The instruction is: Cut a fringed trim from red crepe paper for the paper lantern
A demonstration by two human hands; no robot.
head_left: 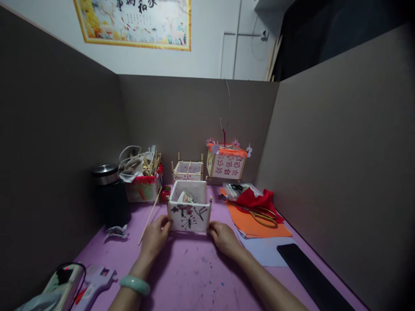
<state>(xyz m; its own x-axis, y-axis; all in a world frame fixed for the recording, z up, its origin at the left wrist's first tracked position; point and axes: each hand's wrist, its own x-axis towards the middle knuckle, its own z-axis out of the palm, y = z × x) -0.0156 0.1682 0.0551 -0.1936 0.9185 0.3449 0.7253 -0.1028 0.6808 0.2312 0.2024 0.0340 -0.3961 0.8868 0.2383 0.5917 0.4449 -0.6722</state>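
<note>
A square white lantern box [194, 218] with painted dark branches and red blossoms stands upright in the middle, open at the top, with wooden sticks at its corners. Something pale and patterned lies inside it. My left hand [158, 234] grips its lower left corner, and my right hand [223, 237] grips the lower right one. The fingertips are partly hidden behind the corners. Behind the box is a second stick-framed lantern [188, 177]. A finished-looking lantern [228, 166] with orange fringe and red stars hangs at the back right.
On the purple table [194, 276], a dark flask [112, 198] and a basket of sticks [142, 192] stand left. A glue gun [95, 287] lies front left. Gold scissors [264, 217], orange sheets [253, 226], red cloth [256, 199] and a black strip [311, 274] lie right. Grey partitions [197, 112] surround the table.
</note>
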